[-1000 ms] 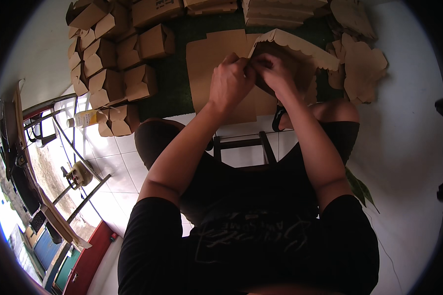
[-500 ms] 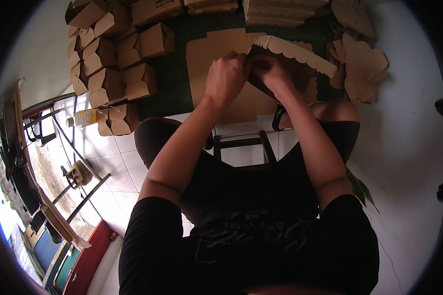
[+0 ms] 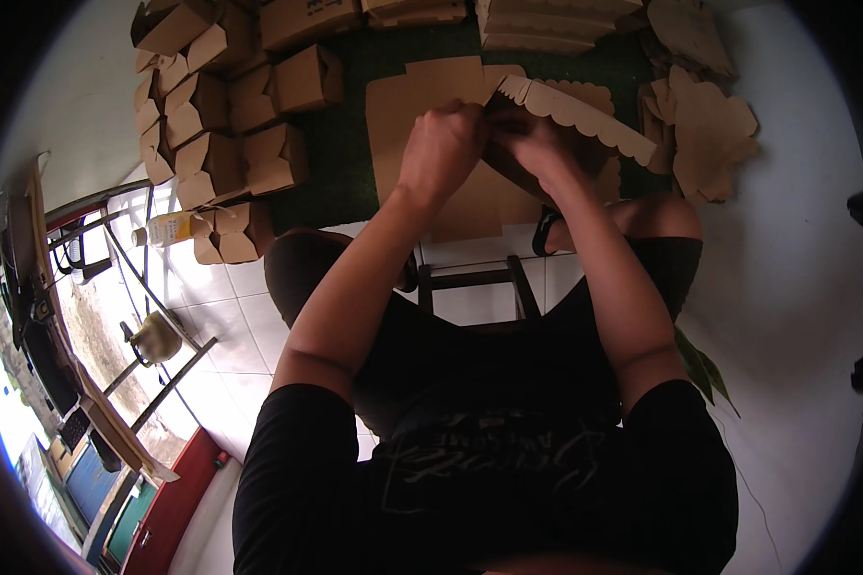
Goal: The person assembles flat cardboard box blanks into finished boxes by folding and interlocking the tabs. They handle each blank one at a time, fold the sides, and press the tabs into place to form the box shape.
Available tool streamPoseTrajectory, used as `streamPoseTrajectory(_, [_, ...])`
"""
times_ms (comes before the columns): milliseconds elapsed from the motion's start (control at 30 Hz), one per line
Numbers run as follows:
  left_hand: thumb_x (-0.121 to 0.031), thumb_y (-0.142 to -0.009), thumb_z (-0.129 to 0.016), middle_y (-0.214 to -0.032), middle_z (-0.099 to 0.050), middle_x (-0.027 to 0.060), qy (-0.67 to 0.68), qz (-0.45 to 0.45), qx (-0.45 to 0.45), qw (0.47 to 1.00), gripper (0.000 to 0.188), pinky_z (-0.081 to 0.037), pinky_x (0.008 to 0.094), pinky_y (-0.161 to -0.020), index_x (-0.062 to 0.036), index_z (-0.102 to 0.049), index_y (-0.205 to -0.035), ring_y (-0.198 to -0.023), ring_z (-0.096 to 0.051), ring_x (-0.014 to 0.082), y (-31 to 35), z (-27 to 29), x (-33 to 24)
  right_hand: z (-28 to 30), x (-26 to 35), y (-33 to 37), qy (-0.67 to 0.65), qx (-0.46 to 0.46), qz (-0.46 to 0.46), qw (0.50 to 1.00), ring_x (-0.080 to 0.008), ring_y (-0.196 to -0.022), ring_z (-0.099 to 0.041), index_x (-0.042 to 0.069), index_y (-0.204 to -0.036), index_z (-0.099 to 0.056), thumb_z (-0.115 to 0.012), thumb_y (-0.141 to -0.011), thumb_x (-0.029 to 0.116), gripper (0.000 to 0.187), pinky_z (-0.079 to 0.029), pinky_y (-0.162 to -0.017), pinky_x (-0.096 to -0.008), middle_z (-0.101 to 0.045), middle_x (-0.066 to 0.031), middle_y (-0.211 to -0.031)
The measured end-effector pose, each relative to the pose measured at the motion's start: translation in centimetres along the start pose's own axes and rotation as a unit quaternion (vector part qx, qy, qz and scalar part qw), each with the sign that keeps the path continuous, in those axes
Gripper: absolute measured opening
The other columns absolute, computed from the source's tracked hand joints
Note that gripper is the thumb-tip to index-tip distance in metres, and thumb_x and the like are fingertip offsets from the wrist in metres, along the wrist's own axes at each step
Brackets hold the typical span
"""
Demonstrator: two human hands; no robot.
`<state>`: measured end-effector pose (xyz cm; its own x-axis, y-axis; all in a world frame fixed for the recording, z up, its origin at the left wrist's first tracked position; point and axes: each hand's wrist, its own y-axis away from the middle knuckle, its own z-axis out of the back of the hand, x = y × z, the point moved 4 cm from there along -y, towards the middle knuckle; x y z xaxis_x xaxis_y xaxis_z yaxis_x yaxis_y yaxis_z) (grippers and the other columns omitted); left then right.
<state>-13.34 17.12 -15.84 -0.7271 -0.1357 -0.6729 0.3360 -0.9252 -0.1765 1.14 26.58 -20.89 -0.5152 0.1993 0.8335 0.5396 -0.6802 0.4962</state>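
Observation:
Both hands grip a partly folded brown cardboard box (image 3: 585,118) with a scalloped edge, tilted in front of me. My left hand (image 3: 443,146) is closed on its left corner. Inside that same corner, my right hand (image 3: 532,146) is closed too, its fingertips partly hidden by the cardboard and in shadow. Beneath the box lies flat brown cardboard (image 3: 398,125), spread on a dark green mat (image 3: 340,177).
Folded boxes (image 3: 206,168) stand in rows at the left, a yellow-labelled bottle (image 3: 171,230) beside them. Scalloped trays (image 3: 547,24) are stacked at the far side. Flat scalloped pieces (image 3: 710,134) lie at the right. A dark stool frame (image 3: 470,278) sits between my legs.
The box's scalloped edge has tipped slightly downward. Both hands stay at the same corner, with only a small shift of the fingers.

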Motion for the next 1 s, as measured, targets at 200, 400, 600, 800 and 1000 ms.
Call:
streamPoseTrajectory(200, [-0.011, -0.093, -0.078, -0.097, -0.081, 0.0237, -0.001, 0.019, 0.024, 1.000, 0.014, -0.065, 0.0530, -0.082, 0.0019, -0.081, -0.097, -0.088, -0.079, 0.0454, 0.2, 0.3, 0.2, 0.0, 0.3, -0.1, -0.019, 0.005, -0.014, 1.000, -0.0188, -0.109, -0.078, 0.006, -0.121, -0.086, -0.084, -0.102, 0.024, 0.026, -0.059, -0.100, -0.0360, -0.085, -0.0092, -0.115])
streamPoseTrajectory(400, [-0.011, -0.091, -0.079, -0.095, -0.079, 0.0227, -0.020, 0.001, 0.029, 0.999, 0.013, -0.065, 0.0543, -0.083, 0.0010, -0.079, -0.096, -0.088, -0.079, 0.0460, 0.3, 0.1, 0.1, -0.2, -0.3, -0.3, -0.022, 0.000, -0.001, 1.000, -0.0180, -0.109, -0.078, 0.007, -0.122, -0.086, -0.083, -0.102, 0.025, 0.027, -0.058, -0.100, -0.0362, -0.085, -0.0080, -0.115])
streamPoseTrajectory(600, [-0.011, -0.090, -0.078, -0.095, -0.079, 0.0236, 0.005, 0.000, 0.007, 1.000, 0.013, -0.065, 0.0547, -0.084, 0.0023, -0.079, -0.093, -0.089, -0.079, 0.0461, 0.2, 0.1, 0.2, -0.4, -1.0, -0.7, -0.028, 0.016, -0.011, 0.999, -0.0152, -0.110, -0.075, 0.007, -0.129, -0.083, -0.082, -0.103, 0.021, 0.030, -0.057, -0.100, -0.0324, -0.082, -0.0066, -0.118])
streamPoseTrajectory(800, [-0.011, -0.091, -0.078, -0.088, -0.081, 0.0234, 0.038, 0.031, -0.015, 0.999, 0.015, -0.066, 0.0509, -0.080, 0.0008, -0.085, -0.097, -0.084, -0.080, 0.0449, 0.4, 0.0, 0.6, -0.5, -1.9, -1.7, -0.016, 0.000, 0.021, 1.000, -0.0136, -0.108, -0.074, 0.006, -0.126, -0.083, -0.084, -0.103, 0.026, 0.030, -0.056, -0.097, -0.0307, -0.082, -0.0055, -0.116])
streamPoseTrajectory(1000, [-0.016, -0.093, -0.078, -0.085, -0.079, 0.0244, -0.009, 0.062, -0.006, 0.998, 0.018, -0.066, 0.0535, -0.079, -0.0007, -0.086, -0.095, -0.081, -0.079, 0.0471, 0.5, -0.3, 0.5, -0.8, -3.0, -2.4, -0.010, -0.030, 0.013, 0.999, -0.0141, -0.107, -0.075, 0.006, -0.125, -0.080, -0.085, -0.105, 0.024, 0.027, -0.058, -0.096, -0.0300, -0.082, -0.0068, -0.115])
